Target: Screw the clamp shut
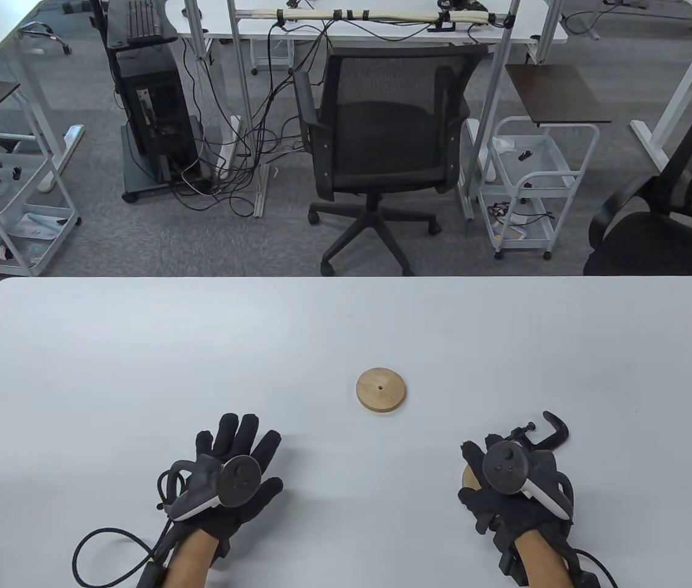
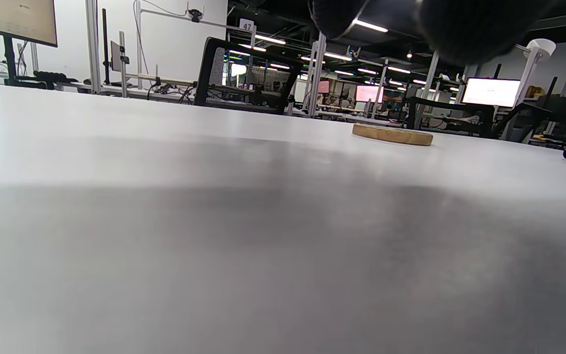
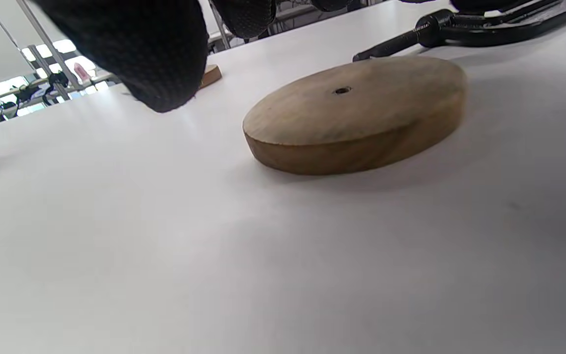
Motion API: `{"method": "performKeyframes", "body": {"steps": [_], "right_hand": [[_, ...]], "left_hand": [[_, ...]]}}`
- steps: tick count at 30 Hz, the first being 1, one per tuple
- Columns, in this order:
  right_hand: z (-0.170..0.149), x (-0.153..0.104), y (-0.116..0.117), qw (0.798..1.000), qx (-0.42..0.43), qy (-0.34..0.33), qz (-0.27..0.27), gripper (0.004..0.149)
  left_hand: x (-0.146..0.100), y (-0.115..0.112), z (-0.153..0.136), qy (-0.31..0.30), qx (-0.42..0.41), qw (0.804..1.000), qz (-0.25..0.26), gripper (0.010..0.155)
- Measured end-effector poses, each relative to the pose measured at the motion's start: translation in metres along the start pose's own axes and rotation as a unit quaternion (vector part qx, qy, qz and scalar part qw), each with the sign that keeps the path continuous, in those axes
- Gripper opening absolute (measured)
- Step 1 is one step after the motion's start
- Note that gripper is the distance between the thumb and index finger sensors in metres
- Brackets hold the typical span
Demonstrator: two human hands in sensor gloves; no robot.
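A black C-clamp (image 1: 549, 432) lies on the white table (image 1: 138, 367) at the near right, just beyond my right hand (image 1: 508, 474). In the right wrist view the clamp (image 3: 479, 25) lies behind a round wooden disc (image 3: 356, 115) with a small centre hole. My right hand hovers over that disc (image 1: 467, 479) with its fingers (image 3: 135, 49) spread and holds nothing. Whether a fingertip touches the clamp is unclear. A second wooden disc (image 1: 381, 389) lies mid-table. My left hand (image 1: 229, 471) rests flat and empty on the table at the near left.
The second disc also shows in the left wrist view (image 2: 392, 134) and in the right wrist view (image 3: 211, 74). A black office chair (image 1: 376, 141) and white trolleys (image 1: 533, 184) stand beyond the table's far edge. A cable (image 1: 101, 551) trails from my left wrist.
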State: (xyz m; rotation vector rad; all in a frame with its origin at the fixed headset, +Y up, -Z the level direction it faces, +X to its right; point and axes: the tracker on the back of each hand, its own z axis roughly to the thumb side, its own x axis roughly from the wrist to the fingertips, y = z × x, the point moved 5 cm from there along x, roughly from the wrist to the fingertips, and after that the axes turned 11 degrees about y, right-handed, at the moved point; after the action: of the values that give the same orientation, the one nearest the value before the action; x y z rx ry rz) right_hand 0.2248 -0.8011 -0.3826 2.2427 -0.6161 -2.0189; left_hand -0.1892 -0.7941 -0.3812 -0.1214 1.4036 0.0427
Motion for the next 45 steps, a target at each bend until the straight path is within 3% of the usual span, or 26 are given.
{"method": "performKeyframes", "body": {"steps": [9, 20, 35, 38, 45], "right_hand": [[0.002, 0.011, 0.017, 0.999, -0.029, 0.02, 0.041, 0.08], [0.022, 0.005, 0.029, 0.994, -0.07, 0.001, 0.083, 0.085], [0.027, 0.025, 0.037, 0.988, -0.037, 0.038, 0.144, 0.09], [0.026, 0.028, 0.034, 0.991, -0.031, 0.028, 0.129, 0.087], [0.022, 0.022, 0.028, 0.999, -0.021, 0.023, 0.038, 0.081]], "left_hand": [[0.0, 0.002, 0.002, -0.005, -0.001, 1.0, 0.006, 0.081], [0.0, 0.003, 0.002, -0.003, -0.003, 1.0, 0.005, 0.08], [0.0, -0.002, 0.007, -0.002, -0.008, 1.0, -0.01, 0.078], [-0.001, -0.002, 0.008, -0.003, -0.012, 1.0, -0.011, 0.078], [-0.002, -0.003, 0.011, -0.006, -0.018, 1.0, -0.015, 0.076]]}}
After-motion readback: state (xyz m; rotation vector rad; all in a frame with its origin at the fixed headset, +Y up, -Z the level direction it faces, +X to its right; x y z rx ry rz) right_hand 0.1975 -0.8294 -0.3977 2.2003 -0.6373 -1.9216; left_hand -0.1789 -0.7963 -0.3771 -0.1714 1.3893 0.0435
